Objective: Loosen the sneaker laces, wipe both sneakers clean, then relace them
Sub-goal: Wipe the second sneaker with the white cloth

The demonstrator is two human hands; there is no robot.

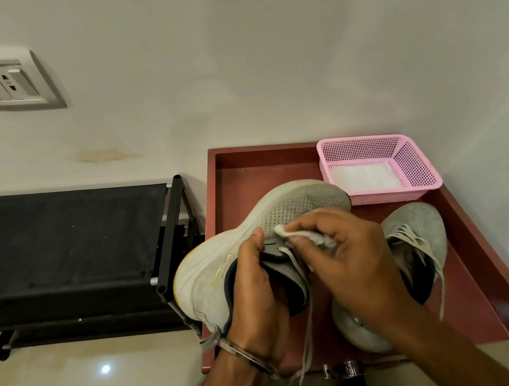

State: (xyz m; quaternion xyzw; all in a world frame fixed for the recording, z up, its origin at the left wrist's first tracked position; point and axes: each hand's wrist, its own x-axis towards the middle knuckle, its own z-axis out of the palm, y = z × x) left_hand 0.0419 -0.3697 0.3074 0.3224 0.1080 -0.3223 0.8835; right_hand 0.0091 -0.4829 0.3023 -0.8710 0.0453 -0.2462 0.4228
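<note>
Red tray (477, 275) by white wall (257, 43); left grip (255, 295) clasps sneaker (223, 257), right grip (349, 264) pinches wipe (285, 231)

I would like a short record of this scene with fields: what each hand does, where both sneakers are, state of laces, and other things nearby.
left hand: grips the held sneaker at its collar, tilted on its side above the tray
right hand: presses a white wipe on the held sneaker's upper
second sneaker: lies in the red tray, partly behind the right hand
laces: loose, hanging down
pink basket: at the tray's far corner, white wipes inside
black rack: left of the tray
</note>
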